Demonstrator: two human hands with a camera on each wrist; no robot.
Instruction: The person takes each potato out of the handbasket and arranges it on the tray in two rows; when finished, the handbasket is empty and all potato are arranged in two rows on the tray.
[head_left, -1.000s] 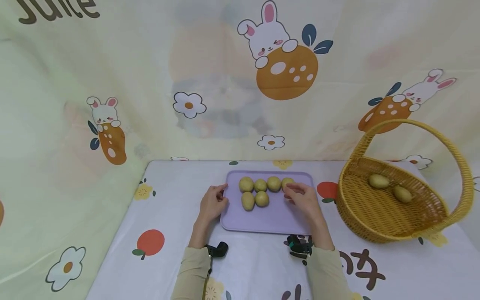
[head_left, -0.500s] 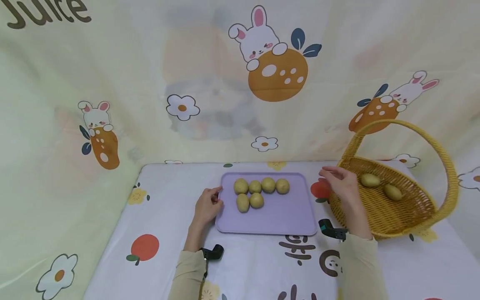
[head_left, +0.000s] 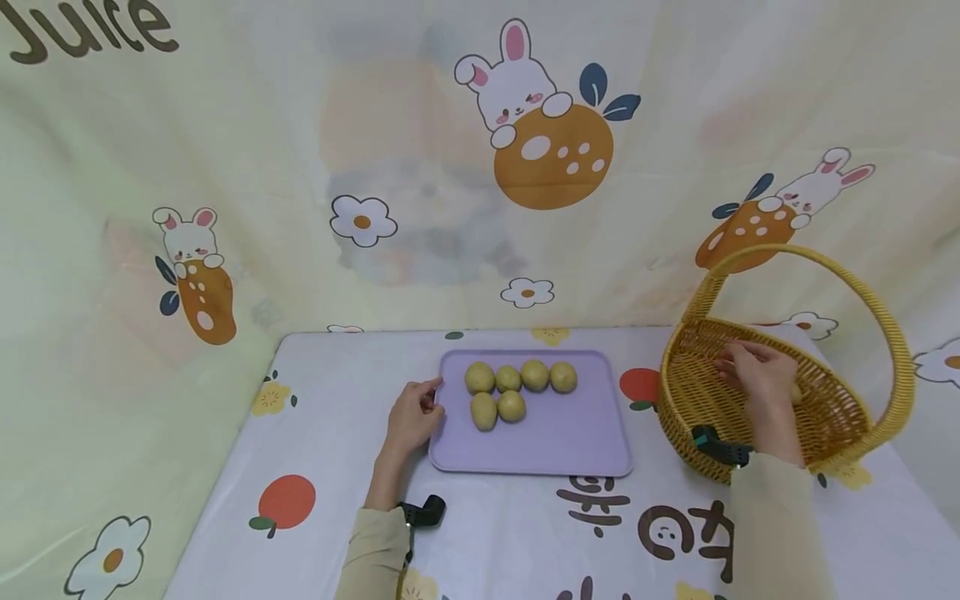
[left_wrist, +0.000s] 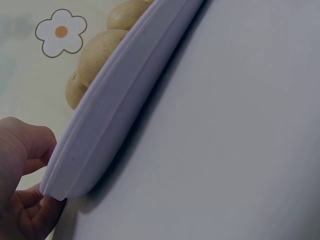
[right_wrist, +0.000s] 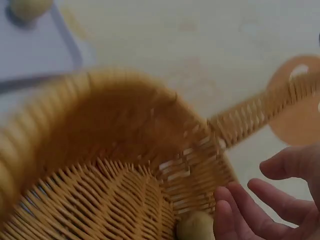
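Note:
My left hand (head_left: 410, 417) holds the left edge of a lilac tray (head_left: 562, 442), thumb and index finger at the rim; the left wrist view shows the fingers (left_wrist: 37, 142) at its corner. Several potatoes (head_left: 512, 407) lie on the tray, a row of them at the back and two in front. My right hand (head_left: 765, 375) is inside a yellow wicker basket (head_left: 693, 400), fingers spread and slightly bent, holding nothing. In the right wrist view a potato (right_wrist: 195, 227) lies in the basket just beside the fingertips. The hand partly covers the basket's contents in the head view.
The basket's tall arched handle (head_left: 881, 321) rises over its right side. Tray and basket stand on a table with a white printed cloth (head_left: 337, 392). A printed curtain (head_left: 420, 125) hangs behind and at the sides.
My right hand has let go of the rightmost potato in the tray's back row and moved right, past the tray's edge, into the basket. The left hand stays at the tray's edge.

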